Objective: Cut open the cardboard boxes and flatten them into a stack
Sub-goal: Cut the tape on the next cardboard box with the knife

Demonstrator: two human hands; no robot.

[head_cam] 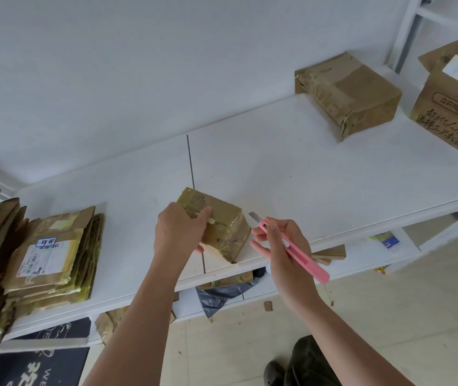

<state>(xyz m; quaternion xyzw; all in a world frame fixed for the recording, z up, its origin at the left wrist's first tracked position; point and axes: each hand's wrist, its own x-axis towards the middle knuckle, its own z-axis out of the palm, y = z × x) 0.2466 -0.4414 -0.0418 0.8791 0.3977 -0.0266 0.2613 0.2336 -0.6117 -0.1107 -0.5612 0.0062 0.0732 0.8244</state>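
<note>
A small taped cardboard box (223, 231) sits near the front edge of the white table (292, 174). My left hand (179, 229) grips its left side, thumb on top and fingers round the near end. My right hand (283, 246) holds a pink utility knife (297, 253) just right of the box. The blade is out and points up-left toward the box's right corner without touching it. A stack of flattened boxes (52, 254) lies at the table's left end.
Two more taped boxes stand at the back right: a closed one (347, 96) and a taller one (450, 107) with handwriting and an open flap. Cardboard scraps and a dark bag (222, 293) lie on the lower shelf. My shoe (275, 371) is on the tiled floor.
</note>
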